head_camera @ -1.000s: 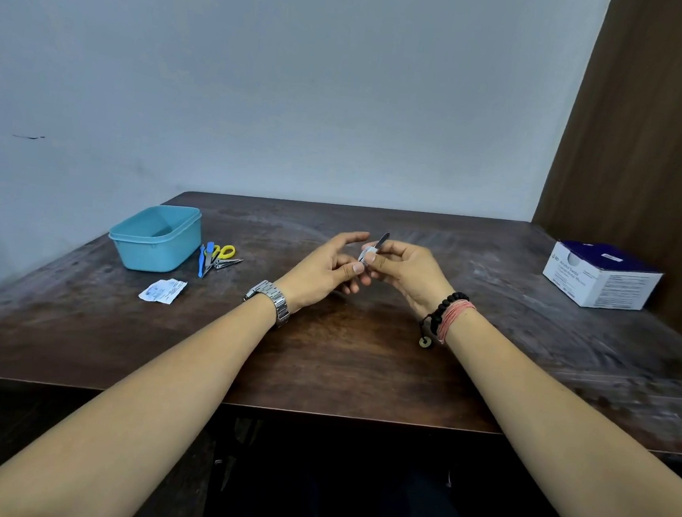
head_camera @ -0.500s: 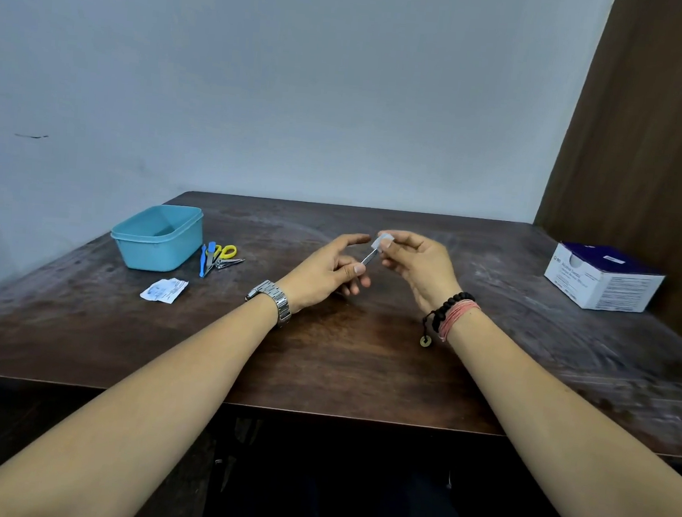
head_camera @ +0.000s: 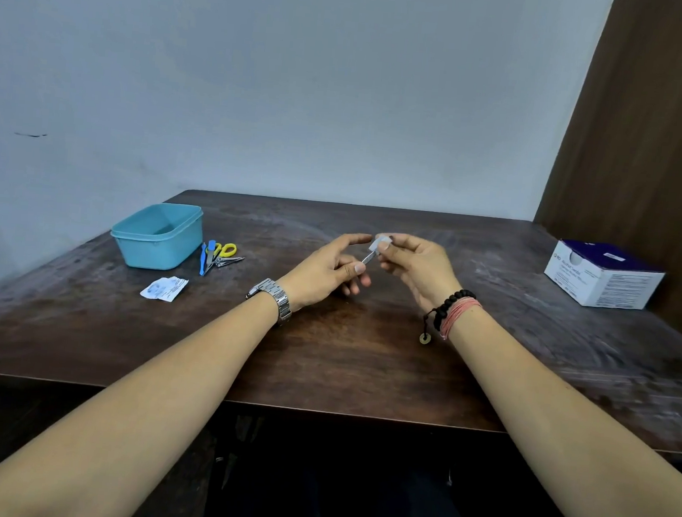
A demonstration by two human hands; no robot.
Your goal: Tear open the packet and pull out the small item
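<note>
Your left hand (head_camera: 321, 271) pinches a thin metal tool (head_camera: 368, 257) at table centre; your right hand (head_camera: 415, 267) pinches a white pad (head_camera: 377, 245) on its tip. Teal tub (head_camera: 158, 236), ten o'clock: contents not discernible.

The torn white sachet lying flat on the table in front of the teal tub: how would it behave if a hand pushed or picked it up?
The torn sachet looks thin and crumpled, so it is probably very light and floppy, bending when lifted. Lying flat on the wooden table, it would likely slide rather than roll or tip. Being so flat, it may be fiddly to pinch up by an edge.
</note>
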